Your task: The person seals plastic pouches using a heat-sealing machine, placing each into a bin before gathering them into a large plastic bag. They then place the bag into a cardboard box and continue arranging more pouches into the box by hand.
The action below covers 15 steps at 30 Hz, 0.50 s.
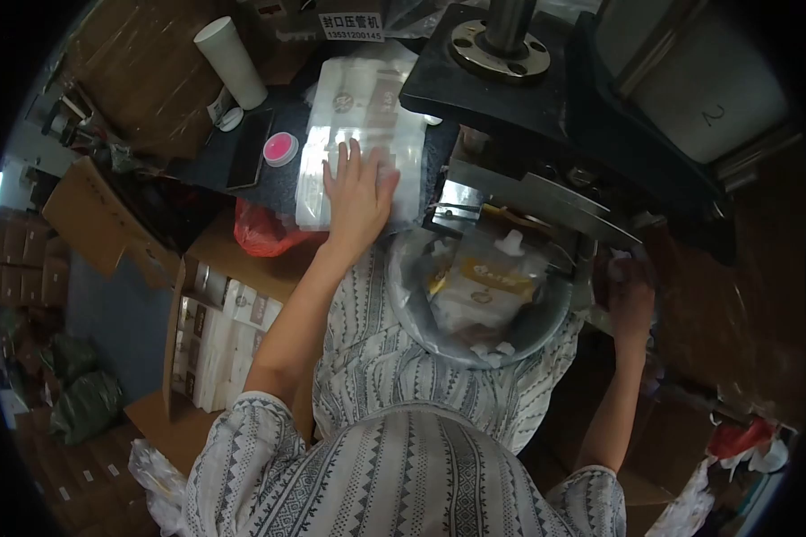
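Observation:
My left hand (360,197) lies with spread fingers on a stack of clear printed plastic pouches (358,116) on the dark tabletop. At the right, beside the metal bar of the machine (546,192), is my right hand (630,277). Its fingers are dim and blurred, and I cannot make out whether they hold anything. Between my arms, a round metal basin (561,318) sits on my lap, holding printed pouches (488,282) and small white scraps.
Left of the stack are a pink-topped round tin (280,149), a dark phone (251,148) and a white cup (231,64). A red bag (264,231) hangs below the table edge. An open carton (175,331) of packed pouches stands at lower left.

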Each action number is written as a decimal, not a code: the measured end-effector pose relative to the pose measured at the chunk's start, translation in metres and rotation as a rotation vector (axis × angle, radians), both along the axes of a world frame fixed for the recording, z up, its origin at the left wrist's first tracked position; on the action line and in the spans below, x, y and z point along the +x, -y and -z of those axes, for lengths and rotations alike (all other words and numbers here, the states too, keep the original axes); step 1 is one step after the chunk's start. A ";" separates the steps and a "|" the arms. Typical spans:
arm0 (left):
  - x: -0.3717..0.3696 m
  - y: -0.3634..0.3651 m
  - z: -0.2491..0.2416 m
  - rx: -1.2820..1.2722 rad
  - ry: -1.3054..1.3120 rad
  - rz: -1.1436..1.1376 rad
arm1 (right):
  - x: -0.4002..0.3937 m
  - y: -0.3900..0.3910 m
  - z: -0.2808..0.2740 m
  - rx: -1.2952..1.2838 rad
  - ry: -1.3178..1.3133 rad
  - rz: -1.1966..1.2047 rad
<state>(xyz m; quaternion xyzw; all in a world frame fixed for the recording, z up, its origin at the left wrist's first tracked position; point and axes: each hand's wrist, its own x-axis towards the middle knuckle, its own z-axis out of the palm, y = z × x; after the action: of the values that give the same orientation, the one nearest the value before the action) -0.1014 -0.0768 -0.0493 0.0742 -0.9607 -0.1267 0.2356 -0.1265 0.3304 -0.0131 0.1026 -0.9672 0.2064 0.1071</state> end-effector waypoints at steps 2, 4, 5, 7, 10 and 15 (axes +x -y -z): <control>0.044 -0.022 0.013 -0.040 0.022 0.062 | 0.007 0.005 -0.017 -0.049 -0.020 -0.013; 0.064 -0.025 0.015 -0.083 0.040 0.117 | 0.018 0.019 -0.035 -0.136 0.060 0.012; 0.070 -0.021 0.010 -0.073 0.035 0.150 | 0.022 0.027 -0.042 -0.231 0.135 0.031; 0.084 -0.020 -0.005 -0.062 0.036 0.186 | 0.030 0.037 -0.049 -0.320 0.177 -0.024; 0.098 -0.032 -0.032 0.277 0.062 0.113 | 0.037 0.065 -0.063 -0.427 0.183 -0.229; 0.101 -0.060 -0.058 0.242 -0.015 0.207 | 0.045 0.112 -0.063 -0.420 0.019 -0.562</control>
<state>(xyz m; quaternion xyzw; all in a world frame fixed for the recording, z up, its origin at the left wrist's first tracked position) -0.0006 -0.0166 0.0083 0.0014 -0.9392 -0.2656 0.2178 -0.0811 0.2183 0.0499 0.3384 -0.8386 0.4232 0.0559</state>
